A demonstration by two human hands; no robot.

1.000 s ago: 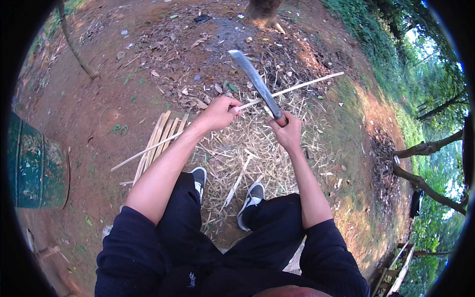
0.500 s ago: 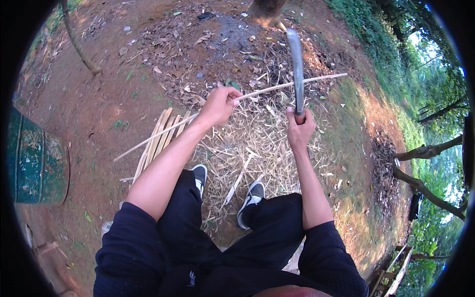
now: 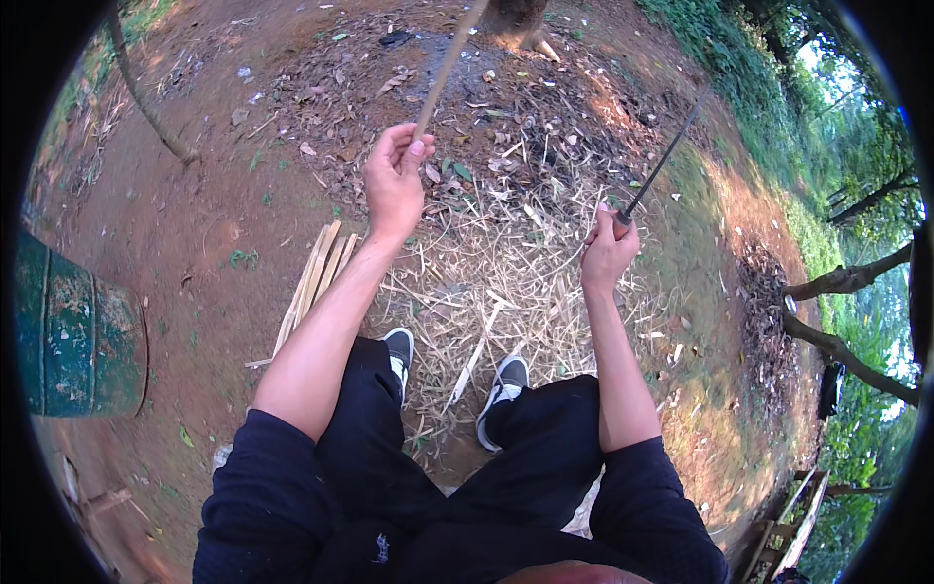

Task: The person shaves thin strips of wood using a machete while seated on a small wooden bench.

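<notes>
Between thumb and fingers, my left hand (image 3: 398, 180) pinches a thin wooden strip (image 3: 446, 78) near its lower end. The strip points up and away, passing beyond the top edge of the view, slightly smeared by motion. My right hand (image 3: 609, 251) is wrapped round the brown handle of a long-bladed knife (image 3: 664, 151). Its dark blade shows nearly edge-on, slanting up to the right, apart from the strip. Below both hands, pale shavings (image 3: 525, 263) cover the ground around my shoes.
Several split wooden strips (image 3: 316, 268) lie beside my left forearm. A green, rust-stained drum (image 3: 83, 331) stands at the far left. A tree trunk (image 3: 513, 18) rises at the top, with dry leaves before it. Bare branches (image 3: 842, 282) reach in from the right.
My left hand has moved up and left, swinging the strip from lying crosswise to pointing away. The knife has come off the strip and tilted to the right, its blade turned edge-on.
</notes>
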